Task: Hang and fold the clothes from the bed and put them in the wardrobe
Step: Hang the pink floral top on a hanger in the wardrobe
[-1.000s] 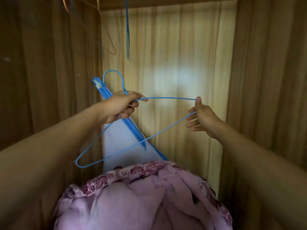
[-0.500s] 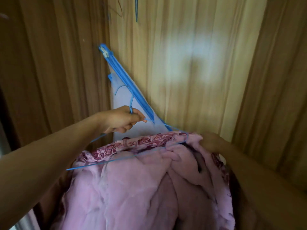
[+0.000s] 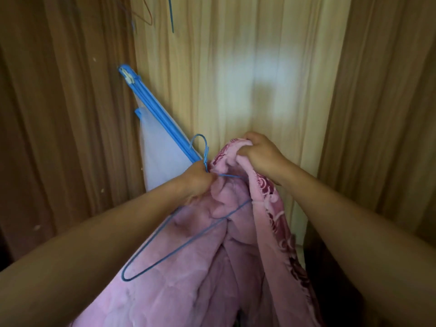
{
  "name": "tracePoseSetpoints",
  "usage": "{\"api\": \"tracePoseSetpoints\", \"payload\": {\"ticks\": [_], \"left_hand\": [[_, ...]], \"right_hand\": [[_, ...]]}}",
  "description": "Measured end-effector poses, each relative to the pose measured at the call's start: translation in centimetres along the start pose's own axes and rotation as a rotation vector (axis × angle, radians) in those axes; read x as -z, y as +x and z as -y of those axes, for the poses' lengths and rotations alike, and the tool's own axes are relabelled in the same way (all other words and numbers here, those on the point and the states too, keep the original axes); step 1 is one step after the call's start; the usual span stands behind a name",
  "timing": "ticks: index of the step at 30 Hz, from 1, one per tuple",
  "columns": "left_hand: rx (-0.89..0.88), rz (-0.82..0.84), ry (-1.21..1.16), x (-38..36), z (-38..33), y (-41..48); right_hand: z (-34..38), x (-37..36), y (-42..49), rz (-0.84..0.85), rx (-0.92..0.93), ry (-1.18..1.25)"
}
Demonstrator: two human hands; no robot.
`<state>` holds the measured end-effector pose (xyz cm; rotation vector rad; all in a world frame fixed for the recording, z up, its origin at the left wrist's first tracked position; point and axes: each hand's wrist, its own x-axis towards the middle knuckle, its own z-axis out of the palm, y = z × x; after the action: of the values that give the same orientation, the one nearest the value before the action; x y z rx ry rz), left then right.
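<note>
View from a head camera looking into a wooden wardrobe, both bare forearms reaching forward. Nearest, filling the bottom of the frame, a bulky pink fleece garment (image 3: 212, 286) with a dark rose-patterned edge hangs bunched in folds. A blue wire hanger (image 3: 175, 251) lies slantwise across it, its left corner free and its right end slipped under the cloth. The left hand (image 3: 198, 178) is closed tight round the hanger's neck, just below the hook. The right hand (image 3: 262, 156) clenches a gathered handful of the garment's patterned edge, lifting it. This looks like the hanging step, with the garment only partly on the hanger. The next move likely means drawing the cloth over the hanger's right shoulder, then raising the hook to a rail, which is out of view. Just behind the hook, a blue-framed white mesh panel (image 3: 158, 147) leans in the left corner and could snag it. Beyond is the pale back panel (image 3: 236, 79); ends of other wire hangers (image 3: 171, 15) dangle at top.
</note>
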<state>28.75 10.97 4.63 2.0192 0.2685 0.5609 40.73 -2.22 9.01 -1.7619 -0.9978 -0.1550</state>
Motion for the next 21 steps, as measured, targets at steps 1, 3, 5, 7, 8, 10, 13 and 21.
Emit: {"api": "tracePoseSetpoints", "payload": {"ticks": [1, 3, 5, 7, 8, 10, 13, 21], "left_hand": [[-0.038, -0.032, -0.011, -0.9, 0.2, -0.1], [-0.080, -0.109, -0.046, -2.2, 0.6, -0.2], [-0.073, -0.153, -0.110, -2.2, 1.1, -0.1], [-0.038, -0.159, -0.137, -1.1, 1.6, 0.2], [-0.033, -0.147, -0.141, -0.3, 1.9, 0.3], [-0.058, -0.103, -0.135, 1.2, 2.0, 0.3], [-0.151, 0.029, -0.116, 2.3, 1.8, 0.1], [0.268, 0.260, 0.088, 11.5, 6.1, 0.3]], "right_hand": [[0.7, -0.3, -0.2, 0.007, -0.001, 0.050], [2.2, -1.0, -0.4, 0.083, 0.011, 0.014], [3.1, -1.0, -0.8, 0.268, -0.004, -0.199], [2.6, -0.1, -0.8, 0.524, -0.015, -0.473], [1.9, 0.4, -1.0, 0.612, -0.035, -0.618], [0.2, 0.7, -1.2, 0.627, -0.044, -0.833], [-1.7, -1.3, -2.1, 0.548, 0.044, -0.656], [-4.3, -1.0, -2.5, 0.437, 0.147, -0.429]]}}
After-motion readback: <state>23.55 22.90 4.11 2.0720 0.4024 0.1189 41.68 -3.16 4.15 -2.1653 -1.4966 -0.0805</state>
